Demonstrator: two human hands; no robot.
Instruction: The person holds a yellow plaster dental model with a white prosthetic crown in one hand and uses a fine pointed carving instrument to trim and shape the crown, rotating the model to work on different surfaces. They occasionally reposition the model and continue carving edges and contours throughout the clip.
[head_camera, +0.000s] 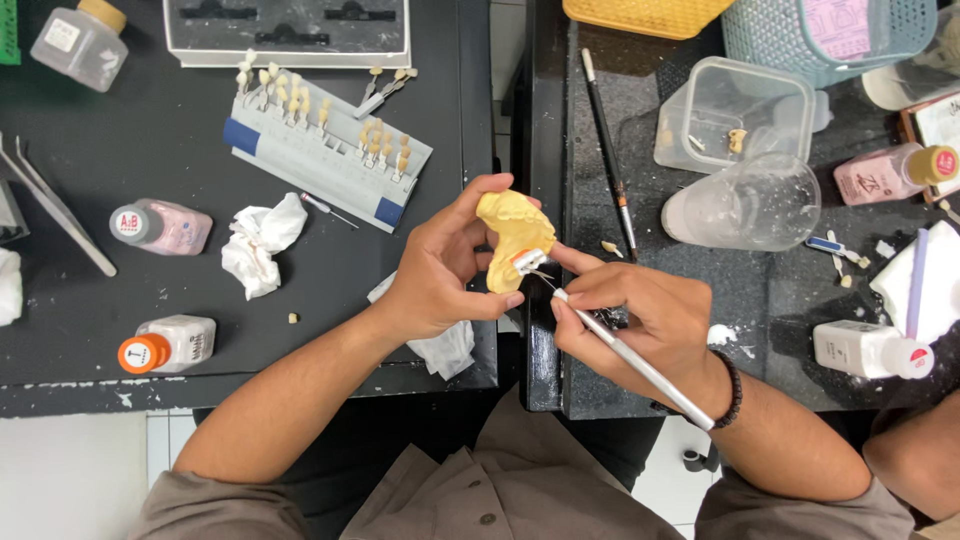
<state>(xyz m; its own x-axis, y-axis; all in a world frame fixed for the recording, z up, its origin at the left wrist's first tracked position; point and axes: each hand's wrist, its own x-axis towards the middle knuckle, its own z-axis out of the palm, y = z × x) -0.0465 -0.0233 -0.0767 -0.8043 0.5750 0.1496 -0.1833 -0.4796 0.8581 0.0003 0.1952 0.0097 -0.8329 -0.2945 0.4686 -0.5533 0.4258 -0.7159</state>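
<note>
The scene is lit evenly and brightly from above. Only soft, short shadows are cast beneath the hands and bottles. Faint glare is seen on the dark tabletop (700, 290) and on the clear cup (745, 205). Focus is held throughout; slight wide-angle bending is noticed toward the edges.

Yellow dental cast (512, 235), silver tool (630, 360), black benches (150, 150).

Both hands (440, 265) (640, 310) raised, fingers pinched
</note>
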